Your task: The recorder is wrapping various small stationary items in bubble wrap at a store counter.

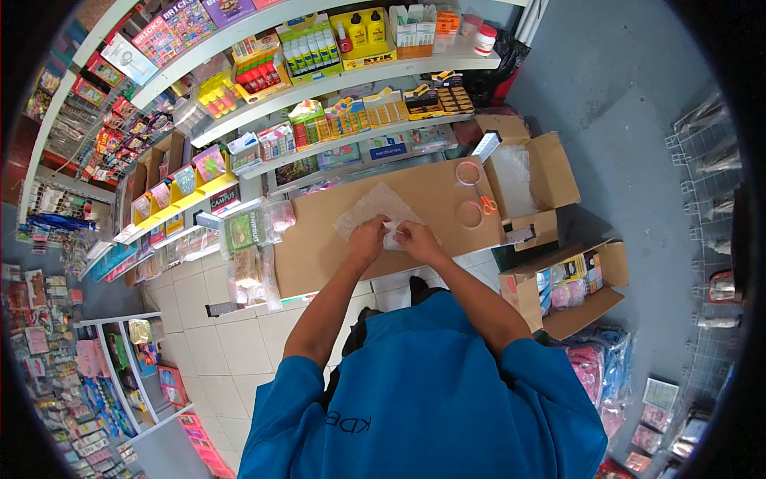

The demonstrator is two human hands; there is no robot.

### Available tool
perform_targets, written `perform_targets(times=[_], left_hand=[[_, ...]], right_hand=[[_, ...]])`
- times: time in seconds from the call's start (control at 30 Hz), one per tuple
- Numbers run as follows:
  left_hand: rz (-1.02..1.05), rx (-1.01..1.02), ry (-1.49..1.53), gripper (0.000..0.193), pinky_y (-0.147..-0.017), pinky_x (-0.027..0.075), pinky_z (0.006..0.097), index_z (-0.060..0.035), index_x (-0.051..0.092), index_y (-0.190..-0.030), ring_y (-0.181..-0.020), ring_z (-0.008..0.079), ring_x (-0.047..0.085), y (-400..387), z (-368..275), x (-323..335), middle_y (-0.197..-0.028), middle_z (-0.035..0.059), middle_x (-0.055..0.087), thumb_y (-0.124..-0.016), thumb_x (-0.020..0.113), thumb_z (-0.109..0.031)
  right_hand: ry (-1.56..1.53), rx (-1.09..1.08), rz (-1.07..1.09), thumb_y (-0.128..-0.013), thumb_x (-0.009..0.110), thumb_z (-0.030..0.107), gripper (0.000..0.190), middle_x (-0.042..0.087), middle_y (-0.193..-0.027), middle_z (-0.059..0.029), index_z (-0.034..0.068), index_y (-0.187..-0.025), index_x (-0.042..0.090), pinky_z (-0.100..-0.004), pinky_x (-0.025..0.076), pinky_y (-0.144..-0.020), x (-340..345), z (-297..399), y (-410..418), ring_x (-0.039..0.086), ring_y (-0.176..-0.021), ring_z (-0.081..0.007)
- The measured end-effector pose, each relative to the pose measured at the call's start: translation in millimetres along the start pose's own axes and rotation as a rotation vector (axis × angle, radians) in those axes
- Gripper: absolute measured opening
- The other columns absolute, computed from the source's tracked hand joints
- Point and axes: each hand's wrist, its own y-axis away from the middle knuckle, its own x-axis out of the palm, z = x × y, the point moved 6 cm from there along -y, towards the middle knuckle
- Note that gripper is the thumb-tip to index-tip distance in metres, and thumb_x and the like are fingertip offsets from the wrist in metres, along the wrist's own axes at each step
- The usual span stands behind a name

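Observation:
A sheet of clear bubble wrap (378,203) lies turned at an angle on a brown cardboard-coloured work surface (317,257). Above its near part, my left hand (368,238) and my right hand (417,240) pinch a small whitish piece (391,227) between them, fingertips almost touching. What that piece is cannot be made out. To the right on the surface lie two rolls of tape, a far one (467,173) and a near one (470,214), with orange-handled scissors (488,205) beside them.
Plastic-wrapped packs (246,266) lie at the surface's left end. An open carton with bubble wrap (516,179) stands at the right, and another carton of packaged goods (562,290) is nearer me. Beyond the surface rise shelves (359,78) of glue and stationery.

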Motion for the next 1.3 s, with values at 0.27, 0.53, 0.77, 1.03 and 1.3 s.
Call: perform_targets(times=[0.27, 0.53, 0.77, 1.03, 1.3], left_hand=[[-0.043, 0.139, -0.035, 0.068, -0.106, 0.043, 0.0443, -0.0085, 0.059, -0.133, -0.126, 0.0386, 0.050, -7, 34, 3, -0.138, 0.0162, 0.055, -0.072, 0.084, -0.023], [0.138, 0.150, -0.074, 0.060, -0.107, 0.042, 0.0423, -0.0088, 0.067, -0.126, -0.122, 0.0370, 0.052, -14, 37, 13, -0.130, 0.0147, 0.060, -0.069, 0.085, -0.020], [0.081, 0.138, -0.093, 0.049, -0.104, 0.044, 0.0422, -0.0102, 0.072, -0.119, -0.118, 0.0361, 0.054, -13, 36, 16, -0.127, 0.0111, 0.063, -0.072, 0.082, -0.019], [-0.053, 0.104, -0.051, 0.032, -0.100, 0.044, 0.0420, -0.0100, 0.077, -0.104, -0.110, 0.0331, 0.060, -20, 41, 17, -0.114, 0.0111, 0.070, -0.074, 0.080, -0.019], [-0.127, 0.150, -0.060, 0.026, -0.095, 0.049, 0.0404, -0.0111, 0.078, -0.099, -0.104, 0.0315, 0.061, -18, 44, 19, -0.110, 0.0077, 0.071, -0.074, 0.078, -0.016]], right_hand=[[0.141, -0.083, -0.099, -0.081, 0.075, 0.016, 0.021, 0.067, -0.094, -0.0206, 0.000, -0.094, 0.070, -0.0428, 0.052, -0.079, 3, -8, -7, 0.066, -0.087, -0.0344], [0.127, -0.065, -0.081, -0.080, 0.076, 0.015, 0.019, 0.063, -0.096, -0.0189, 0.000, -0.090, 0.069, -0.0426, 0.051, -0.080, 4, -14, -8, 0.064, -0.090, -0.0358], [0.121, -0.157, -0.131, -0.082, 0.074, 0.015, 0.018, 0.063, -0.099, -0.0161, 0.002, -0.092, 0.067, -0.0431, 0.051, -0.082, 3, -6, -13, 0.064, -0.093, -0.0356], [0.140, -0.073, -0.147, -0.083, 0.074, 0.017, 0.019, 0.064, -0.098, -0.0169, 0.003, -0.091, 0.064, -0.0434, 0.050, -0.079, 2, -10, -26, 0.064, -0.089, -0.0359], [-0.009, 0.010, -0.103, -0.081, 0.078, 0.020, 0.023, 0.065, -0.093, -0.0163, 0.002, -0.089, 0.065, -0.0410, 0.051, -0.079, 9, -21, -40, 0.065, -0.090, -0.0312]])
